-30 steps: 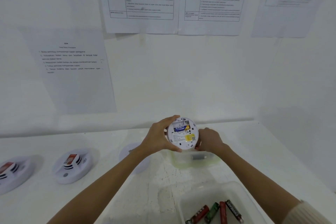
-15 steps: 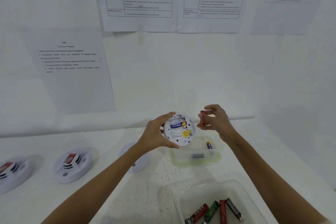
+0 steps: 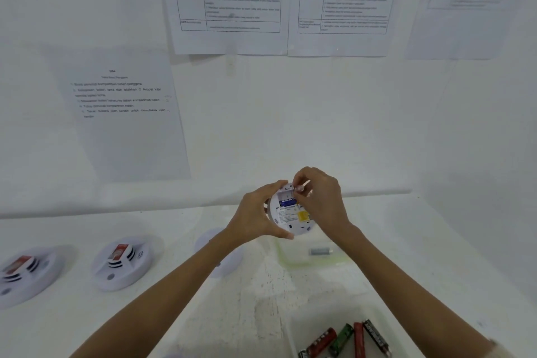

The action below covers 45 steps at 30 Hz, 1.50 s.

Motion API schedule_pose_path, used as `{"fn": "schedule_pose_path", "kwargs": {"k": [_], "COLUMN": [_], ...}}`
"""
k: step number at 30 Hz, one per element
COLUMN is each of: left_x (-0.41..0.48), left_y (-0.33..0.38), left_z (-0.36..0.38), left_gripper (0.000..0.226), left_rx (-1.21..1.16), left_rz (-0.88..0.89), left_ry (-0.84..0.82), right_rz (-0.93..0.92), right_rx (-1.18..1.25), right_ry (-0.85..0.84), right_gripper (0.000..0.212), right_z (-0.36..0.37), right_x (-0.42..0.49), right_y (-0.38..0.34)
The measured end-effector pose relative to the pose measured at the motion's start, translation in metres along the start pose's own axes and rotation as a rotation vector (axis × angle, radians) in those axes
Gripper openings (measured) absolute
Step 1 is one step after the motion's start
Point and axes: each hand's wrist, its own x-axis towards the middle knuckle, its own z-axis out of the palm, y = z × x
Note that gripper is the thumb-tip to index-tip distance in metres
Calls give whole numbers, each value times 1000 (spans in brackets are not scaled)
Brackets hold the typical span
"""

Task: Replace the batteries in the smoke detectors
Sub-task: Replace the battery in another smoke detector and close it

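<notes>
Work takes place above the white table (image 3: 145,325), well clear of the rear wall and the right side wall. The left hand (image 3: 255,213) grips the smoke detector (image 3: 290,216) by its rim, fingers wrapped, holding it in the air with its back facing the camera. Labels and an open battery bay show. The right hand (image 3: 319,197) pinches a battery (image 3: 299,189) at the bay's top edge; its long axis cannot be determined.

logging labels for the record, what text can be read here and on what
Left wall sheet: numbered lines, too blurred to quote.
Table sheets above: too small to read.
Held smoke detector label: unreadable.
Batteries in the tray: print blurred.
Nothing reads clearly.
</notes>
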Motion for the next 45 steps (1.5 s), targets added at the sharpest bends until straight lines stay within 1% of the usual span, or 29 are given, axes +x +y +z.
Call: {"fn": "schedule_pose_path", "kwargs": {"k": [3, 6, 7, 9, 11, 12, 14, 15, 18, 21, 22, 26, 28, 31, 33, 35, 37, 39, 41, 45], "left_x": [1, 1, 1, 0, -1, 0, 0, 1, -1, -1, -1, 0, -1, -1, -1, -1, -1, -3, -5, -14], "left_y": [4, 5, 5, 5, 5, 5, 7, 7, 9, 10, 11, 10, 10, 12, 16, 20, 23, 28, 32, 46], "left_z": [1, -1, -1, -1, 0, 1, 1, 1, 2, 4, 4, 6, 6, 4, 1, -3, -8, -11, -11, -11], "left_gripper": [95, 99, 99, 100, 102, 103, 102, 101, 97, 97, 99, 104, 105, 104, 101, 98, 97, 97, 96, 95], "left_rx": [-2, 0, 3, 4, -3, -4, 1, 4, 8, 16, 18, 57, 65, 52, 15, -28, -62, -77, -87, -71], "left_rz": [23, 18, 21, 25, 14, 12, 12, 14, 14, 11, 12, 30, 34, 23, -3, -32, -62, -78, -88, -76], "left_ry": [11, 24, 26, 32, 43, 49, 54, 54, 44, 30, 25, -7, -22, -33, -29, -26, -51, -97, -126, -153], "right_rz": [-38, -70, -73, -84, -5, 80, 234, 264, 301, 314, 323, 423, 442, 367, 262, 180, 157, 133, 93, -10], "right_rx": [38, 68, 25, -134, -128, -53, 121, 165, 226, 185, 184, 328, 310, 365, 446, 483, 477, 407, 335, 252], "right_ry": [-12, -54, -54, 36, 146, 158, 115, 102, 134, 193, 204, 226, 219, 195, 104, -71, -236, -335, -340, -288], "right_gripper": [9, 13, 15, 19, 25, 27, 31, 30, 26, 28, 29, 43, 43, 40, 46, 63, 84, 99, 101, 95], "right_z": [8, 12, 13, 16, 18, 19, 22, 23, 25, 27, 27, 25, 24, 17, 5, -9, -21, -31, -40, -50], "right_x": [-5, -9, -10, -11, -9, -9, -9, -9, -13, -17, -17, -12, -10, -12, -18, -27, -38, -45, -49, -57], "right_y": [-2, 0, 0, 2, 3, 2, 2, 2, 4, 4, 4, 10, 13, 18, 24, 34, 42, 44, 41, 30]}}
